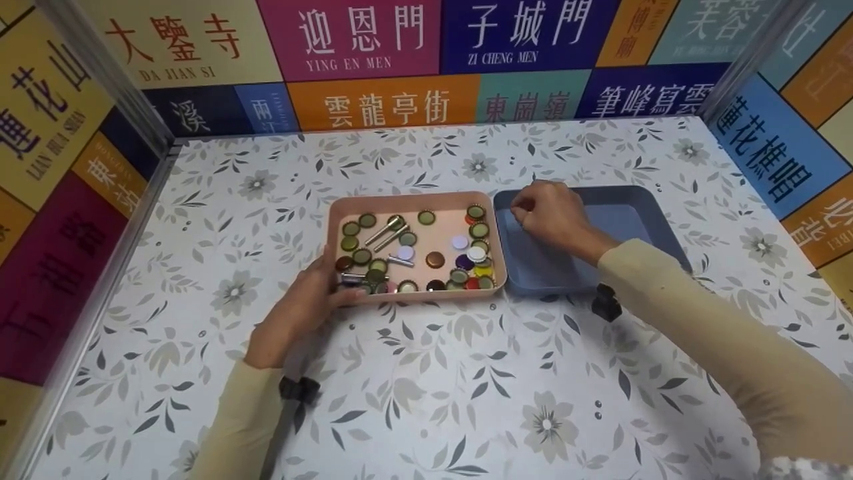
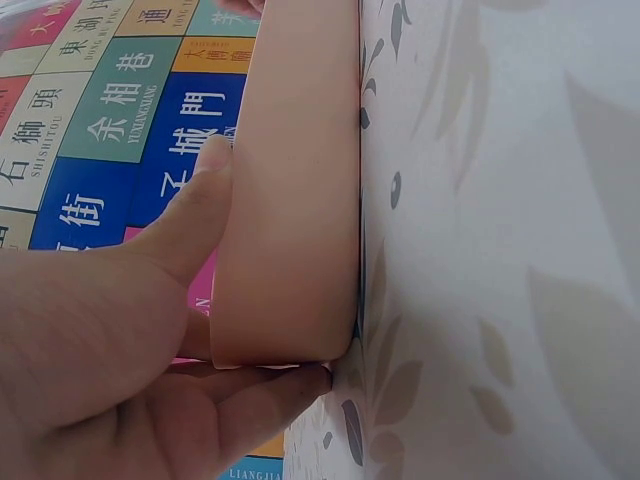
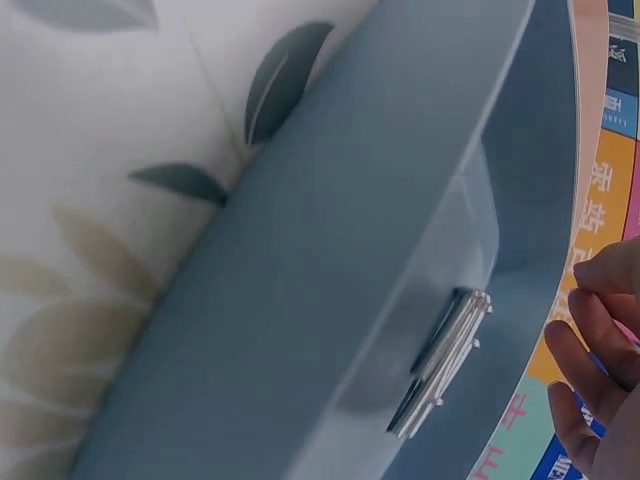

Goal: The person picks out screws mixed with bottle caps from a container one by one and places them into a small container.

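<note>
My left hand (image 1: 303, 300) holds the front left corner of a pink tray (image 1: 416, 297), its thumb at the front rim and its fingers along the side wall. Inside lie several bottle caps (image 1: 435, 259) and slim silver metal rods (image 1: 386, 230). My right hand (image 1: 550, 210) hovers over the left part of a blue tray (image 1: 616, 213). Its fingers (image 3: 590, 365) are loosely bent, and nothing shows between them and the thumb. In the right wrist view, several silver rods (image 3: 440, 365) lie together in the blue tray; the arm hides them from the head view.
Both trays stand side by side on a table (image 1: 413, 393) covered in a leaf-and-flower print. Colourful panels (image 1: 400, 100) with Chinese lettering rise behind it and on both sides. Metal frame posts (image 1: 143, 107) edge the panels.
</note>
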Action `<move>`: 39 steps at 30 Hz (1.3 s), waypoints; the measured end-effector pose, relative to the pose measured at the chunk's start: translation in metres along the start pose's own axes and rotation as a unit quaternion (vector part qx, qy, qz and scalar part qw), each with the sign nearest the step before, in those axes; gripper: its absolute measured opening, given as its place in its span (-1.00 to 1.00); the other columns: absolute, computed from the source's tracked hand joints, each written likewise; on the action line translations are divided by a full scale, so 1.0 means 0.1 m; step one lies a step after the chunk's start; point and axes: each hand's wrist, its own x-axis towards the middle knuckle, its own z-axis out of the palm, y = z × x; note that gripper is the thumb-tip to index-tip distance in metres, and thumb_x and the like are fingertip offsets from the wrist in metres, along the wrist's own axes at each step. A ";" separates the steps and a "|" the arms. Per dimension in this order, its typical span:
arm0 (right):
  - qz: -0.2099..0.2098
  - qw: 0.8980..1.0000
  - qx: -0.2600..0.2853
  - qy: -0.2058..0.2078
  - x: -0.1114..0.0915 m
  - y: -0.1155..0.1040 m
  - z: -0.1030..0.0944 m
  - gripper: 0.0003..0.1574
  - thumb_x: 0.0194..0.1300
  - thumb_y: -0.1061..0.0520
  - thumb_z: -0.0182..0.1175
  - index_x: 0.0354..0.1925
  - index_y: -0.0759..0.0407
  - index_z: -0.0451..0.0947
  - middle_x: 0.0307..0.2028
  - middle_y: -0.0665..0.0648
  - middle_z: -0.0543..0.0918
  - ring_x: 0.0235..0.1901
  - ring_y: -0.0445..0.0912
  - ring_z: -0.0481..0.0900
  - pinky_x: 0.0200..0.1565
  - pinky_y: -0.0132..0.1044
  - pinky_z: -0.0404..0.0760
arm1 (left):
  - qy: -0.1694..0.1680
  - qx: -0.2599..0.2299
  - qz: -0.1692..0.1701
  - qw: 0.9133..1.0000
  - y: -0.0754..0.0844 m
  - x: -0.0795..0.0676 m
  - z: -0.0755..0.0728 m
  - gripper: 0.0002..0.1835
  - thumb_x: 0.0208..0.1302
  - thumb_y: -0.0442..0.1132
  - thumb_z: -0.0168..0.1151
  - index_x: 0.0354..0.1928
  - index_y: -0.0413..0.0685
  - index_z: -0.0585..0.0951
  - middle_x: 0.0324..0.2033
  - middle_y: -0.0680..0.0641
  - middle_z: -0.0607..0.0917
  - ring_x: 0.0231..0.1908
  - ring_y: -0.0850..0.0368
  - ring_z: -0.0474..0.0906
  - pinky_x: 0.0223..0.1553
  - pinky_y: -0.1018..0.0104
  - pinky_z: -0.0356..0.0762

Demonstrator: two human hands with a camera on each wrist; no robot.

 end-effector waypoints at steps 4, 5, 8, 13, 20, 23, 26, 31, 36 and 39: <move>-0.013 1.000 0.011 0.003 -0.03 -0.08 0.05 -0.82 0.22 0.18 0.28 -0.27 0.23 0.78 -0.30 0.22 0.71 -0.27 0.10 0.66 -0.18 0.05 0.61 | 0.005 0.015 0.006 1.000 -0.01 -0.01 0.01 0.07 0.32 -0.08 0.34 0.60 -0.13 -0.18 0.42 -0.37 0.30 0.35 -0.20 0.39 0.43 -0.10 0.26; -0.016 1.000 0.014 0.003 -0.03 -0.10 0.06 -0.81 0.22 0.19 0.28 -0.26 0.23 0.78 -0.30 0.22 0.70 -0.27 0.10 0.65 -0.18 0.04 0.61 | 0.006 0.017 0.007 1.000 -0.01 -0.02 0.01 0.08 0.32 -0.08 0.34 0.60 -0.15 -0.18 0.42 -0.38 0.30 0.34 -0.20 0.39 0.42 -0.10 0.28; -0.022 1.000 0.022 0.003 -0.04 -0.15 0.09 -0.81 0.22 0.18 0.28 -0.24 0.22 0.77 -0.29 0.21 0.69 -0.26 0.09 0.66 -0.17 0.02 0.61 | 0.006 0.014 0.006 1.000 -0.01 -0.01 0.01 0.08 0.32 -0.08 0.34 0.60 -0.14 -0.20 0.43 -0.37 0.30 0.34 -0.20 0.40 0.42 -0.10 0.28; -0.044 0.998 0.033 0.005 -0.05 -0.23 0.14 -0.81 0.22 0.16 0.30 -0.24 0.22 0.76 -0.29 0.21 0.70 -0.26 0.09 0.67 -0.17 0.01 0.62 | 0.005 0.011 0.005 1.000 0.01 -0.01 0.00 0.08 0.32 -0.08 0.33 0.61 -0.10 -0.20 0.42 -0.35 0.32 0.32 -0.18 0.41 0.41 -0.10 0.29; -0.061 0.997 0.045 -0.024 -0.05 -0.40 0.21 -0.78 0.21 0.18 0.29 -0.20 0.27 0.76 -0.26 0.22 0.72 -0.26 0.08 0.69 -0.17 -0.02 0.64 | 0.003 0.006 0.000 1.000 0.01 -0.01 0.00 0.07 0.32 -0.10 0.34 0.60 -0.13 -0.19 0.44 -0.35 0.29 0.40 -0.19 0.34 0.47 -0.08 0.21; -0.062 0.996 0.049 -0.034 -0.04 -0.47 0.23 -0.78 0.21 0.18 0.30 -0.20 0.26 0.75 -0.26 0.20 0.73 -0.26 0.05 0.70 -0.17 -0.05 0.65 | 0.002 0.010 -0.007 1.000 0.01 -0.01 0.00 0.09 0.32 -0.08 0.33 0.60 -0.15 -0.22 0.44 -0.36 0.29 0.38 -0.18 0.36 0.46 -0.08 0.22; -0.066 0.996 0.049 -0.040 -0.03 -0.54 0.25 -0.79 0.22 0.17 0.30 -0.21 0.25 0.75 -0.26 0.18 0.74 -0.25 0.03 0.71 -0.16 -0.07 0.67 | 0.002 0.019 -0.010 1.000 0.01 -0.01 0.00 0.11 0.32 -0.06 0.33 0.59 -0.17 -0.26 0.46 -0.38 0.26 0.39 -0.20 0.34 0.47 -0.09 0.21; -0.069 0.995 0.040 -0.058 -0.03 -0.66 0.30 -0.78 0.21 0.15 0.33 -0.18 0.21 0.75 -0.26 0.17 0.74 -0.25 0.02 0.69 -0.15 -0.09 0.65 | 0.003 0.024 -0.004 1.000 0.01 -0.02 -0.01 0.10 0.32 -0.08 0.33 0.59 -0.16 -0.25 0.44 -0.40 0.27 0.40 -0.23 0.32 0.48 -0.10 0.19; -0.077 0.993 0.044 -0.077 -0.04 -0.78 0.38 -0.76 0.22 0.13 0.36 -0.15 0.20 0.75 -0.24 0.18 0.75 -0.22 0.03 0.70 -0.15 -0.10 0.65 | 0.001 0.027 -0.001 1.000 0.01 -0.04 0.00 0.11 0.33 -0.11 0.33 0.60 -0.09 -0.28 0.43 -0.42 0.28 0.40 -0.25 0.33 0.48 -0.12 0.18; -0.082 0.992 0.051 -0.085 -0.04 -0.85 0.44 -0.77 0.23 0.13 0.36 -0.15 0.19 0.75 -0.24 0.18 0.75 -0.20 0.03 0.69 -0.14 -0.11 0.66 | -0.003 0.021 -0.012 1.000 0.01 -0.03 0.00 0.12 0.33 -0.08 0.33 0.60 -0.06 -0.30 0.45 -0.39 0.25 0.42 -0.23 0.30 0.50 -0.10 0.15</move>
